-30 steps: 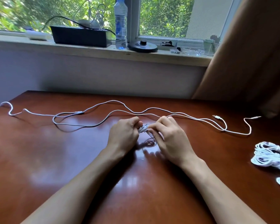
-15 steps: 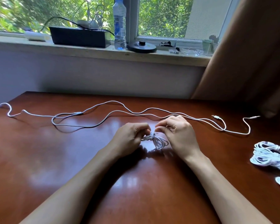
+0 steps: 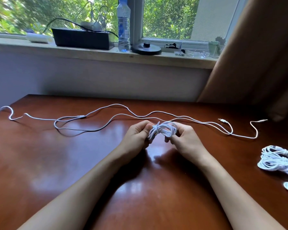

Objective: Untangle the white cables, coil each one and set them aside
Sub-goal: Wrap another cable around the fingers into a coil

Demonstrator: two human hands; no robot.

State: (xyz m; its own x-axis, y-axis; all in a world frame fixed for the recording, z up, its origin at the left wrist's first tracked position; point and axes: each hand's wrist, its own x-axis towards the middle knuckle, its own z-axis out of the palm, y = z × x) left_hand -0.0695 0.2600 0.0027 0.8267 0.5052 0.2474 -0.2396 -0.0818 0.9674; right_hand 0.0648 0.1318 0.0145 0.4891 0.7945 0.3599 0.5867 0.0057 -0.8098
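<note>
The small coil (image 3: 163, 130), light, limp and springy, hangs between the 2 hands. The left hand (image 3: 135, 137) pinches its wrapped waist, probably the safest hold, and the right hand (image 3: 185, 138) grips the loops. Loose cables (image 3: 80, 116) lie just beyond the hands on the surface (image 3: 56, 163), with finished coils (image 3: 276, 161) well right.

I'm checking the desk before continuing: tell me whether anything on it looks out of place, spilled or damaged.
Nothing is spilled or damaged. Only the loose white cables sprawl across the far side of the table, crossing each other, not yet coiled. The left hand and right hand hold a small coil.
</note>
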